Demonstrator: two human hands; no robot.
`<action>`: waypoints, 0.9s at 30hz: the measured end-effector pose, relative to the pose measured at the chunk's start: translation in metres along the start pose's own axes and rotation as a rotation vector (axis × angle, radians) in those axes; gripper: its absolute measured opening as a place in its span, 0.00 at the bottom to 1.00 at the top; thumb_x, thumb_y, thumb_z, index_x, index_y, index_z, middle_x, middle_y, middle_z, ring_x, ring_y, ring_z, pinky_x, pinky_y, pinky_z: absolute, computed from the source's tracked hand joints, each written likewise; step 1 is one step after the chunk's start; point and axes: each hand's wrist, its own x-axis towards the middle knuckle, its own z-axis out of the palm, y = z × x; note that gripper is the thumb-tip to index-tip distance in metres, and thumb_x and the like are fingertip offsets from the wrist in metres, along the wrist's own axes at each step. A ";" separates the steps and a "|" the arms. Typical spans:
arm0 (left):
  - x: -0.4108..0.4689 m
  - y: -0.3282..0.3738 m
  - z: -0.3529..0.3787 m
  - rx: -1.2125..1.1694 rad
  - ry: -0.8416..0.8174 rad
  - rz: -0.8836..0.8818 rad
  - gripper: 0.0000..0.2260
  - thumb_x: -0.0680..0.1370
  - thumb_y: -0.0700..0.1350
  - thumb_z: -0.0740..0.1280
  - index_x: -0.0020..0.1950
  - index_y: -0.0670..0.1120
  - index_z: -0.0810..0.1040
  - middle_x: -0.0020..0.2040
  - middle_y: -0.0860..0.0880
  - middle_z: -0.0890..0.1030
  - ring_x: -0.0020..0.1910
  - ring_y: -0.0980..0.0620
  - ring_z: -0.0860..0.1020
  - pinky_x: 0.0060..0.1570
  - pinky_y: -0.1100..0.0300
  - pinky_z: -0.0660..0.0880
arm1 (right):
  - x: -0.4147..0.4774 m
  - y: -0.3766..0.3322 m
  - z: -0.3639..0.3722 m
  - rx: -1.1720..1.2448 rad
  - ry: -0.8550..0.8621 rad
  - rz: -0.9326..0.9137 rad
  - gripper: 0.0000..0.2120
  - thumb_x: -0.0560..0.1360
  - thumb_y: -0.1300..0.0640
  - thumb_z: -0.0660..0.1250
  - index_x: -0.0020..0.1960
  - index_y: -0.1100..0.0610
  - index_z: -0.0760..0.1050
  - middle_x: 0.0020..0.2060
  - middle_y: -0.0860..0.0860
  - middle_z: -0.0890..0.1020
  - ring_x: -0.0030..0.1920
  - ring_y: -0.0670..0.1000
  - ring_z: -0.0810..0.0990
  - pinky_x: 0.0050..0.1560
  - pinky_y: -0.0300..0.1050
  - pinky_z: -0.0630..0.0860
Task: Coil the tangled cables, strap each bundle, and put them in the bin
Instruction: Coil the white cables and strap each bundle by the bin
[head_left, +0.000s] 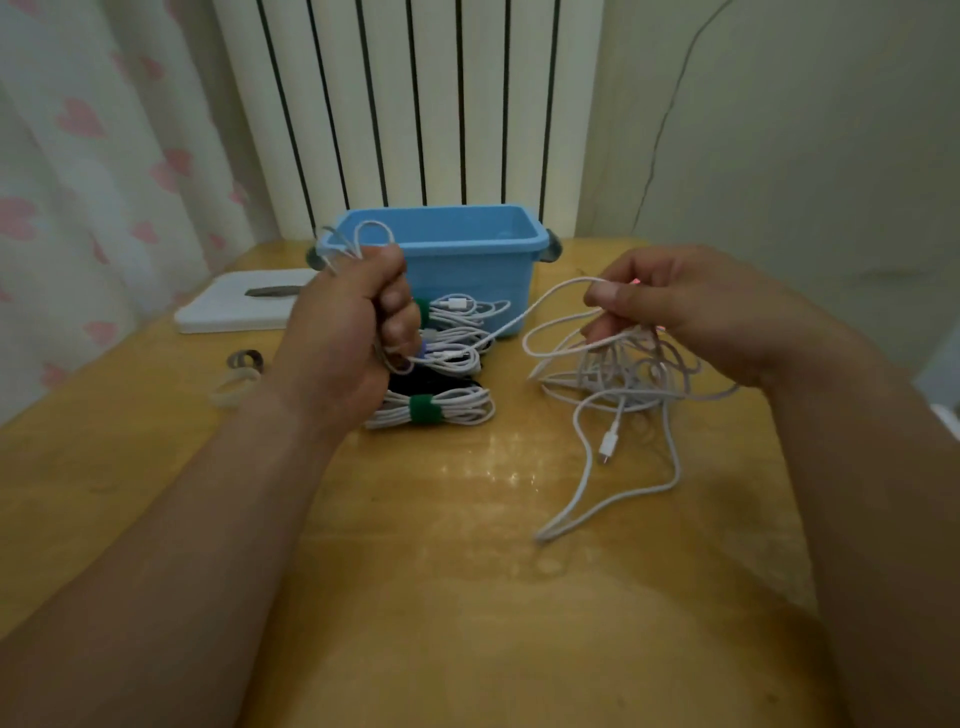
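You are in the middle of coiling one white cable. Your left hand (337, 332) is clamped as a fist round the finished loops (358, 241), which stand out of its top toward twelve o'clock, in front of the left corner of the blue bin (441, 244). Your right hand (670, 306) pinches the free run of this cable between thumb and forefinger, and the other fingers (605, 296) are curled over some strands of the tangle (618, 379).

To do this step well, I think you should let the cable slide through the right pinch and not pull it, because a pull may tighten the knots below. Make each new loop the same size as the others and lay it flat into the left fist. Free every crossing before it arrives at the left hand.

The tangle hangs from the right fingers toward six o'clock and most of it rests on the worktop (415, 519). Its plug (608, 444) lies further down at six o'clock, apart from both hands. The strapped bundles (431, 408) lie on the worktop at about three o'clock of the left fist, between it and the bin. Spare straps (239, 384) wait at nine o'clock of the left wrist
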 end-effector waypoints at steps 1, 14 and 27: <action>-0.001 -0.001 0.002 0.068 -0.018 0.002 0.12 0.88 0.45 0.61 0.45 0.49 0.70 0.34 0.51 0.69 0.29 0.55 0.66 0.28 0.63 0.64 | 0.002 0.000 0.003 0.003 0.028 -0.011 0.09 0.83 0.51 0.69 0.52 0.56 0.84 0.41 0.51 0.89 0.41 0.49 0.84 0.44 0.47 0.76; -0.026 -0.023 0.039 0.730 -0.209 -0.040 0.14 0.78 0.49 0.78 0.58 0.46 0.80 0.42 0.46 0.77 0.38 0.51 0.76 0.41 0.52 0.75 | 0.004 -0.010 0.019 0.036 0.040 -0.234 0.08 0.83 0.49 0.69 0.50 0.48 0.86 0.31 0.45 0.79 0.34 0.46 0.79 0.38 0.35 0.75; -0.023 -0.025 0.035 0.594 -0.126 0.077 0.09 0.89 0.51 0.62 0.52 0.49 0.76 0.34 0.52 0.77 0.37 0.50 0.77 0.50 0.46 0.79 | 0.001 -0.018 0.031 -0.100 0.113 -0.177 0.11 0.86 0.49 0.63 0.55 0.44 0.85 0.41 0.45 0.86 0.40 0.51 0.83 0.44 0.51 0.81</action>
